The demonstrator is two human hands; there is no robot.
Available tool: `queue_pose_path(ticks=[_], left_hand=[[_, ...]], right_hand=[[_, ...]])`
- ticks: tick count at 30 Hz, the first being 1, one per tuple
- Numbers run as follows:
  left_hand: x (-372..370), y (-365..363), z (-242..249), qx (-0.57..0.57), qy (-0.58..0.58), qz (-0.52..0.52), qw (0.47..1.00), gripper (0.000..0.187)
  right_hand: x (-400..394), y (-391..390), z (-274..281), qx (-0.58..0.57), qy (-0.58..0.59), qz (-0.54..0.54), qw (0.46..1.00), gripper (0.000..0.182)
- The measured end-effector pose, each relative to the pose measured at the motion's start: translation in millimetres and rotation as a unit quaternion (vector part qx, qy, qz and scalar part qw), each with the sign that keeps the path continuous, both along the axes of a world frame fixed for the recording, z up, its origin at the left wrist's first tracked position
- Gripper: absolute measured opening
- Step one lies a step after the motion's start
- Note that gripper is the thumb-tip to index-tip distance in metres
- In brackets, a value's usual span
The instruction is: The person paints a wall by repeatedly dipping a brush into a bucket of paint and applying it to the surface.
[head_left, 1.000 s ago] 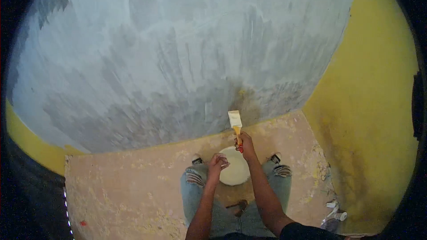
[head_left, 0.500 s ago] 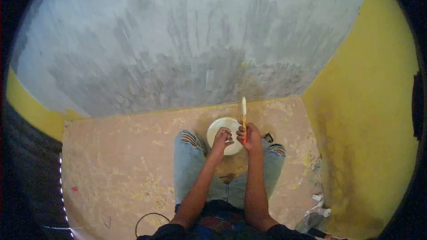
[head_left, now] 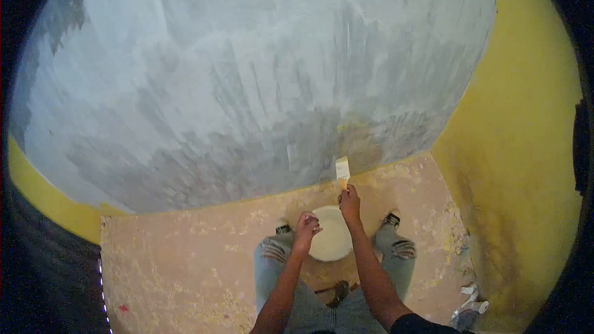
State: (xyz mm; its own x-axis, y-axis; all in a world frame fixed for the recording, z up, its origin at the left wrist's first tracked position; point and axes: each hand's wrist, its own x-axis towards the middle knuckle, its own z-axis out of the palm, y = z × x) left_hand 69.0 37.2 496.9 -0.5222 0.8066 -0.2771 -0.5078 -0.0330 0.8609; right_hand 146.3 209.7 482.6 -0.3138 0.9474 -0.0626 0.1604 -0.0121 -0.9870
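My right hand (head_left: 349, 203) is closed around the handle of a paintbrush (head_left: 343, 167). The brush's broad, pale bristles point up and away from me, close to the foot of the grey-and-white wall (head_left: 247, 86). Between my knees a round, pale container (head_left: 334, 250) of whitish paint rests on the floor. Over its left rim hovers my left hand (head_left: 306, 230), its fingers loosely bent and apart, with no tool visible in it.
A yellow wall (head_left: 520, 148) meets the painted one at the right. The brownish floor (head_left: 185, 260) is spotted with pale and yellow stains. Some white and clear litter (head_left: 473, 306) lies at the lower right, and a small red scrap (head_left: 123, 308) at the lower left.
My right hand has reached forward with the paintbrush, whose flat side now faces me. My left hand stays by the container. The view has tilted up, showing more wall.
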Motion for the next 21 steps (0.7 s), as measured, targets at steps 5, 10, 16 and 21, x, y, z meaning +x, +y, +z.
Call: queue_pose_path(ticks=[5, 10, 16, 21], left_hand=[[-59, 38, -37, -0.006, 0.004, -0.006, 1.0, 0.013], [-107, 71, -48, 0.023, 0.114, -0.031, 0.993, 0.014], [-129, 96, -63, 0.059, 0.108, -0.087, 0.989, 0.015], [-132, 101, -95, 0.047, 0.114, -0.134, 0.983, 0.014]], right_hand=[[-97, 74, 27, 0.233, -0.036, -0.056, 0.97, 0.026], [-166, 121, 42, 0.272, -0.076, -0.039, 0.959, 0.045], [-160, 118, -39, 0.21, -0.271, 0.018, 0.939, 0.042], [-138, 114, -46, 0.224, -0.358, 0.046, 0.905, 0.019]])
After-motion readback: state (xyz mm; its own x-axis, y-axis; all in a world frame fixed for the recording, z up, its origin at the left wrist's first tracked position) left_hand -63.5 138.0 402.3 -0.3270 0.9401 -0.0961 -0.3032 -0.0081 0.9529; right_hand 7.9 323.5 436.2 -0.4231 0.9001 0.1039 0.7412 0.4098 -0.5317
